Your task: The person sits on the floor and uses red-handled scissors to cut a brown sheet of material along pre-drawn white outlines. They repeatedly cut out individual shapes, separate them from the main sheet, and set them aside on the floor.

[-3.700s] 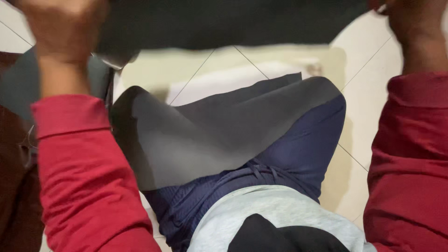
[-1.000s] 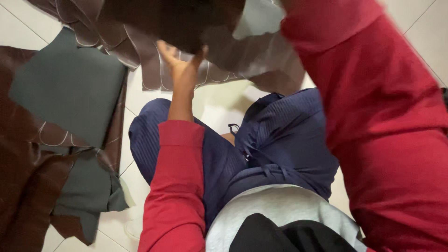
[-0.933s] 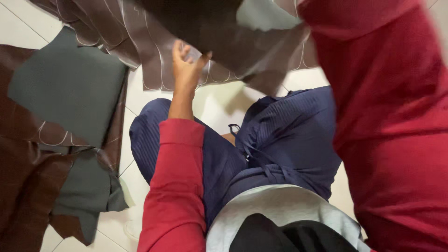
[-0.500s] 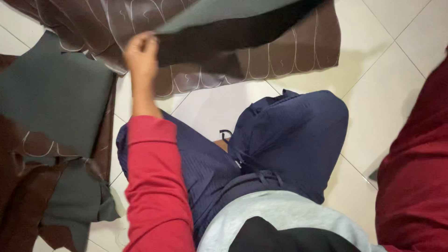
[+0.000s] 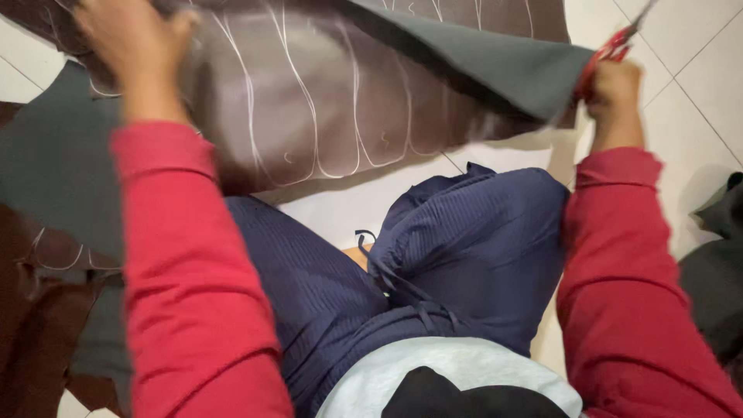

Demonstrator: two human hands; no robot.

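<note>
A large brown leather sheet (image 5: 340, 101) with white chalk outlines is held up over my crossed legs; one corner is folded back and shows its grey-green underside (image 5: 495, 66). My left hand (image 5: 135, 46) grips the sheet's upper left part. My right hand (image 5: 615, 89) is closed on red-handled scissors (image 5: 615, 46) at the sheet's right edge, next to the folded corner. The scissor blades are blurred. Both arms wear red sleeves.
More brown and grey-green leather pieces (image 5: 54, 232) lie on the white tiled floor (image 5: 696, 93) at my left. A dark piece (image 5: 716, 271) lies at the right edge. My legs in dark blue trousers (image 5: 433, 271) fill the middle.
The sheet has come lower and spread out in front of me. My left hand moved up and left along it; my right hand came back into view holding scissors at the right edge.
</note>
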